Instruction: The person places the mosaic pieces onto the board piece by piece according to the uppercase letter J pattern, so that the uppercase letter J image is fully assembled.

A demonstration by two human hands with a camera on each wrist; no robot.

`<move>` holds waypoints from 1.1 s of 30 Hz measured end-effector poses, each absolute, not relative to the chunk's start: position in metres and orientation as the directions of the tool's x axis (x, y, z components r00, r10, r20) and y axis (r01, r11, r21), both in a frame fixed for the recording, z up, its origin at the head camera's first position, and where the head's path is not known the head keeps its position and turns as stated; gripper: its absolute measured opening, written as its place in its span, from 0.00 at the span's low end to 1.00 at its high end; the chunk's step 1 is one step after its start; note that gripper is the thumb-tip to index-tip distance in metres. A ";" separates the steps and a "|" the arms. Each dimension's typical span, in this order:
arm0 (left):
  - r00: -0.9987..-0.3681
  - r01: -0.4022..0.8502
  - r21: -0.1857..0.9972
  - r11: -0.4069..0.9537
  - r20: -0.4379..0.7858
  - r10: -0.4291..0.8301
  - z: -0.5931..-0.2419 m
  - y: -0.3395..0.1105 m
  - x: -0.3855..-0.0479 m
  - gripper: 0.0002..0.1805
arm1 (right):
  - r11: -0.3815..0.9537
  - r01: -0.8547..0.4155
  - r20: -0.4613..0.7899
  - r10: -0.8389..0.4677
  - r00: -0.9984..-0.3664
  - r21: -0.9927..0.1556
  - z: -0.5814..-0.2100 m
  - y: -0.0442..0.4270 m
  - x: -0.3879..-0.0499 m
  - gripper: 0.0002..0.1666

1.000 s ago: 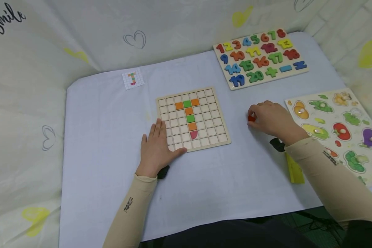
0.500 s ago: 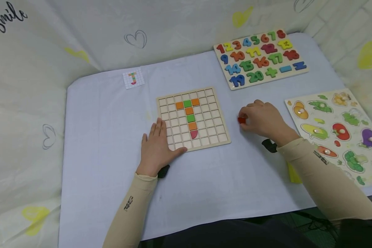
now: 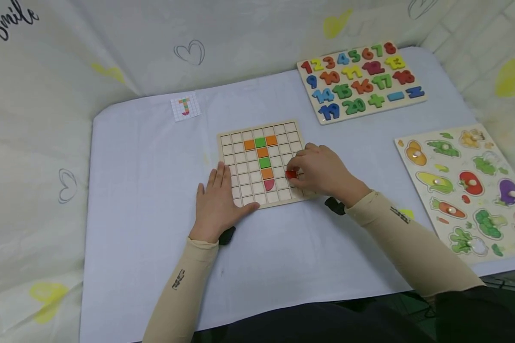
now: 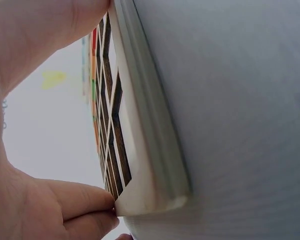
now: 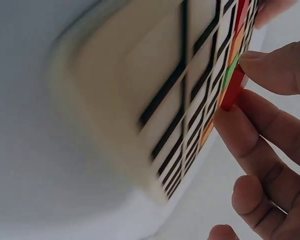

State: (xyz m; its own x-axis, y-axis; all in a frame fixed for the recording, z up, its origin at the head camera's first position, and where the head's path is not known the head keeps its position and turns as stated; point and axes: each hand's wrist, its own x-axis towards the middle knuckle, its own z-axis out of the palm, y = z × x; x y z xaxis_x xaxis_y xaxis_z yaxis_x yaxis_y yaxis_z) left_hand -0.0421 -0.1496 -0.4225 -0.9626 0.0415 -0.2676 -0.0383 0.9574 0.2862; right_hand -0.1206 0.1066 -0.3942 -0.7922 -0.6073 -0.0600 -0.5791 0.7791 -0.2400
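A wooden grid board (image 3: pixel 238 158) lies mid-table in the head view. Several orange (image 3: pixel 267 174) and green square tiles (image 3: pixel 264 163) form a T shape on it, with a rounded pinkish-red tile (image 3: pixel 269 185) at the bottom of the stem. My left hand (image 3: pixel 214 209) rests against the board's left side and near corner, fingers straight and thumb spread. Over the board's right part, my right hand (image 3: pixel 322 172) pinches a red tile (image 3: pixel 290 175) between thumb and fingertips. In the right wrist view this red tile (image 5: pixel 233 89) is held on edge; its full shape is hidden.
A small pattern card (image 3: pixel 186 106) lies at the back left. At the back right is a number puzzle board (image 3: pixel 332 120); a vegetable puzzle board (image 3: pixel 437 224) lies at the right. Something yellow (image 3: pixel 406 213) shows partly behind the right sleeve.
My right hand has carried the red tile leftward from the bare table to above the board's right side. The left hand and the board stay in place.
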 end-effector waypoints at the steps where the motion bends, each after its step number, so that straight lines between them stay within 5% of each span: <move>1: -0.963 -0.040 0.286 0.957 -0.268 0.040 -0.422 -0.149 -0.042 0.70 | 0.766 -0.595 -0.053 -0.623 -0.781 -0.242 -0.394 0.101 -0.119 0.12; 13: -0.961 -0.030 0.287 0.957 -0.271 0.051 -0.424 -0.144 -0.044 0.69 | 0.677 -0.706 -0.005 -0.722 -0.691 -0.206 -0.405 0.053 -0.107 0.08; 33: -0.966 -0.017 0.280 0.960 -0.252 0.057 -0.425 -0.140 -0.043 0.70 | 0.675 -0.705 0.008 -0.721 -0.693 -0.218 -0.407 0.054 -0.106 0.10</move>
